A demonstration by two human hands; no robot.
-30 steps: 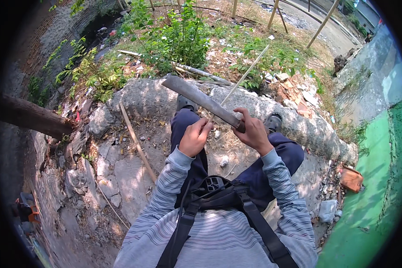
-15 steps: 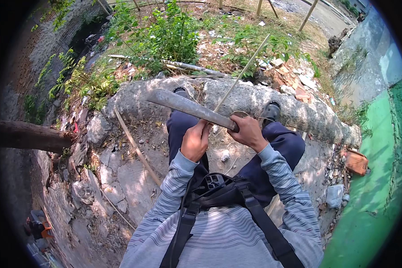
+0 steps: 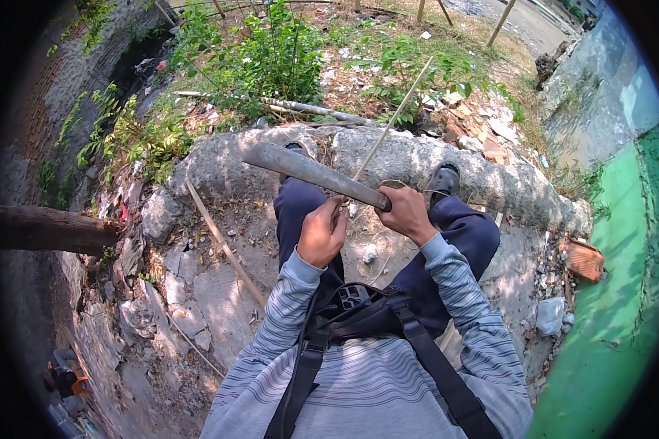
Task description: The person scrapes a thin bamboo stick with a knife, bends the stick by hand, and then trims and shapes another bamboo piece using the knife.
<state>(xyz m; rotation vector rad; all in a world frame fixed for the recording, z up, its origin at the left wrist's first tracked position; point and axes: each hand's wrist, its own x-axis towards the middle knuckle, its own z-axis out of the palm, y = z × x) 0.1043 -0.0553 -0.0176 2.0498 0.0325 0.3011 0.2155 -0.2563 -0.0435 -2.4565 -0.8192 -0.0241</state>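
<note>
My right hand (image 3: 408, 214) is closed around the handle end of a machete (image 3: 307, 170). Its broad grey blade points up and to the left, across the space between my knees. Just below the blade, my left hand (image 3: 322, 234) pinches the lower end of a thin pale stick (image 3: 397, 115). The stick slants away to the upper right and passes behind the blade, so its contact with the edge is hidden. A thin curled strip shows close to my right fingers.
A rough stone ledge (image 3: 388, 157) runs in front, with my shoes against it. One long wooden strip (image 3: 223, 241) lies to the left. A thick log (image 3: 55, 228) juts in at far left. Green wall (image 3: 600, 344) and an orange brick (image 3: 585, 261) are at right.
The stick's far end has swung slightly left. The machete blade is tilted a little more steeply, and my left hand has shifted slightly beneath it. Both grips stay the same.
</note>
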